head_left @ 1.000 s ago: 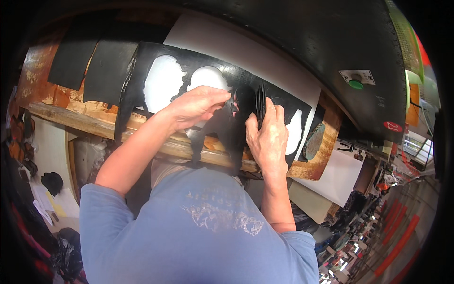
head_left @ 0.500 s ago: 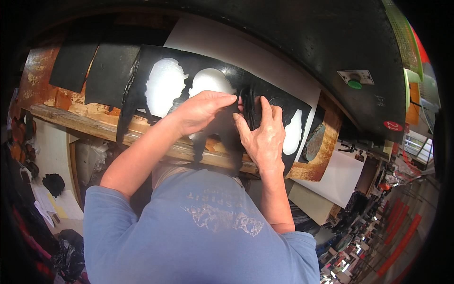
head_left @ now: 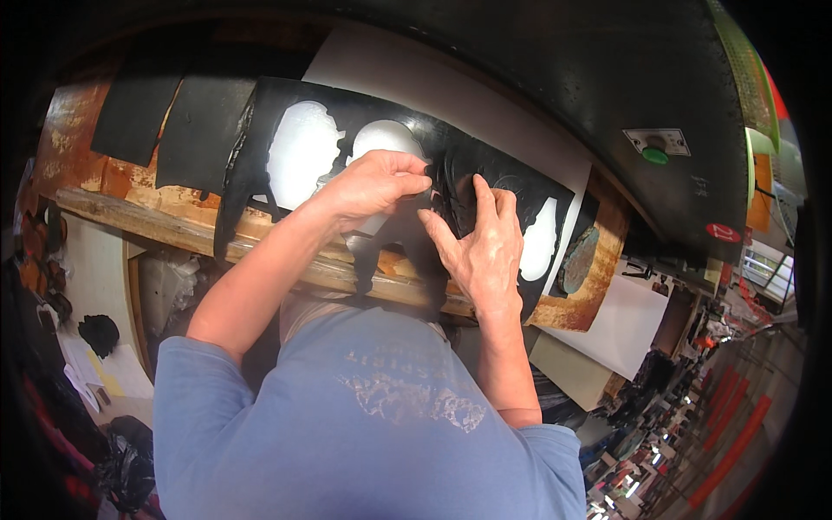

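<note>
A black sheet (head_left: 347,98), perhaps leather, lies over a white board, with several shaped holes cut through it and ragged flaps hanging over the bench's near edge. Above its middle, my left hand (head_left: 374,186) is closed in a pinch, thumb against forefinger. A small black scrap (head_left: 431,173) shows at those fingertips. My right hand (head_left: 485,247) spreads its thumb away from its bent fingers, whose tips reach over dark curved pieces (head_left: 455,178) on the sheet. What these pieces are is hard to make out, black on black. The hands are slightly apart.
Two dark flat sheets (head_left: 201,130) lie at the left on the worn wooden bench (head_left: 78,130). A black machine housing with a green button (head_left: 655,155) overhangs the far side. An oval dark pad (head_left: 576,262) rests at the right, near a white panel (head_left: 620,316) below bench level.
My left hand has risen slightly and its thumb and forefinger have come together at the black scrap. My right thumb has shifted a little left. The sheet lies much as before.
</note>
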Action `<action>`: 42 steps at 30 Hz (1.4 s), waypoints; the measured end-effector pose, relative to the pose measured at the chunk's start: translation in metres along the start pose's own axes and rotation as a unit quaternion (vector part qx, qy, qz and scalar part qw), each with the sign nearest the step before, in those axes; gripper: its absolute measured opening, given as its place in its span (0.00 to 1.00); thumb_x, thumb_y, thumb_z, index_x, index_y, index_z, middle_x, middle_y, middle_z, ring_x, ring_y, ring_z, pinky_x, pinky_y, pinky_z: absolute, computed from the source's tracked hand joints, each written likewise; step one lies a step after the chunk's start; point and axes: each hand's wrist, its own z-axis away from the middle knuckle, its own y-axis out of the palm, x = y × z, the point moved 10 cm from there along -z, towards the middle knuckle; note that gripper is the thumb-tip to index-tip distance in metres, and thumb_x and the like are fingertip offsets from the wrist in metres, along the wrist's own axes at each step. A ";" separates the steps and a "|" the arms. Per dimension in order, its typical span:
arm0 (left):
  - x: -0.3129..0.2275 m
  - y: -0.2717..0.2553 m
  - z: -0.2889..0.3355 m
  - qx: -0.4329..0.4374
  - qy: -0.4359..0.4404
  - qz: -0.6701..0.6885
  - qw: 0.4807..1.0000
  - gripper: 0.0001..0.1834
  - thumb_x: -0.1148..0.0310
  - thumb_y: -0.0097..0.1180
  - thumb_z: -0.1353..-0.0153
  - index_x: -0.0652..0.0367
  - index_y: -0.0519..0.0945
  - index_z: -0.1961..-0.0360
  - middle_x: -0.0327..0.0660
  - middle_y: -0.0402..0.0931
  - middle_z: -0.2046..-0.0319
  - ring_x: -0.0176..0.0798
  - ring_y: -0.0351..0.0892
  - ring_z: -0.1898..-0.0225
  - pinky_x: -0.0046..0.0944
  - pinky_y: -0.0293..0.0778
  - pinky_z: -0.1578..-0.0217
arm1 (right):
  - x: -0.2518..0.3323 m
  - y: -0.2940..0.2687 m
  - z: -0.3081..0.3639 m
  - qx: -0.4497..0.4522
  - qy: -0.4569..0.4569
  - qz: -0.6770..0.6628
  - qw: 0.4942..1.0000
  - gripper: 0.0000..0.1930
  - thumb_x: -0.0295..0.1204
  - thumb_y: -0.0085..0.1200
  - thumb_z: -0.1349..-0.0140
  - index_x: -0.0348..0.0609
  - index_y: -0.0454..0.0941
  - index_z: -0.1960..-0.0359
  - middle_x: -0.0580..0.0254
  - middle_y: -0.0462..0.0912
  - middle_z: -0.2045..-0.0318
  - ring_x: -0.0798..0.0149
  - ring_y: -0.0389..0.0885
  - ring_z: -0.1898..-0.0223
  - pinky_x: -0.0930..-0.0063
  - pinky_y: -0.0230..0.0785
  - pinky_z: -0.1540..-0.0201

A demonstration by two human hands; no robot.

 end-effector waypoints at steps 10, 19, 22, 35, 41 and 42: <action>-0.012 0.001 0.010 -0.032 0.065 -0.079 0.994 0.16 0.64 0.57 0.23 0.65 0.89 0.50 0.35 0.87 0.62 0.27 0.78 0.65 0.30 0.72 0.65 | -0.012 -0.002 0.001 -0.032 0.039 -0.037 0.998 0.25 0.31 0.66 0.41 0.31 0.84 0.42 0.44 0.84 0.52 0.49 0.89 0.62 0.58 0.83 0.56; -0.001 0.018 -0.005 0.031 0.054 0.109 0.992 0.17 0.61 0.57 0.19 0.63 0.89 0.45 0.36 0.88 0.53 0.28 0.81 0.50 0.33 0.74 0.46 | -0.021 -0.002 0.002 -0.013 0.090 -0.077 0.993 0.26 0.31 0.68 0.40 0.31 0.82 0.40 0.40 0.83 0.48 0.36 0.87 0.50 0.49 0.82 0.47; 0.000 0.022 -0.007 0.021 0.065 0.094 0.993 0.17 0.62 0.57 0.20 0.64 0.89 0.45 0.37 0.88 0.53 0.30 0.80 0.48 0.36 0.74 0.41 | -0.019 0.001 0.002 -0.019 0.085 -0.064 0.994 0.27 0.32 0.69 0.39 0.31 0.82 0.40 0.40 0.82 0.48 0.37 0.87 0.50 0.48 0.82 0.47; -0.004 0.034 0.002 0.052 0.047 0.132 0.989 0.21 0.63 0.56 0.19 0.65 0.84 0.34 0.43 0.87 0.46 0.33 0.82 0.44 0.38 0.72 0.35 | -0.019 -0.001 -0.002 0.001 0.091 -0.049 0.995 0.38 0.38 0.73 0.38 0.34 0.74 0.29 0.40 0.81 0.48 0.37 0.89 0.54 0.49 0.85 0.53; -0.013 0.047 0.005 0.078 0.065 0.101 0.990 0.23 0.62 0.54 0.18 0.67 0.81 0.31 0.46 0.85 0.41 0.35 0.80 0.39 0.39 0.71 0.32 | -0.016 -0.008 -0.008 -0.016 0.075 -0.060 0.995 0.39 0.33 0.67 0.35 0.38 0.67 0.23 0.36 0.83 0.54 0.34 0.89 0.64 0.47 0.85 0.62; -0.014 0.048 0.005 0.072 0.073 0.089 0.991 0.24 0.62 0.54 0.18 0.68 0.80 0.31 0.47 0.84 0.41 0.35 0.80 0.40 0.38 0.73 0.33 | -0.019 -0.006 -0.009 -0.012 0.089 -0.054 0.995 0.39 0.33 0.67 0.35 0.39 0.67 0.23 0.36 0.83 0.54 0.34 0.89 0.64 0.47 0.85 0.62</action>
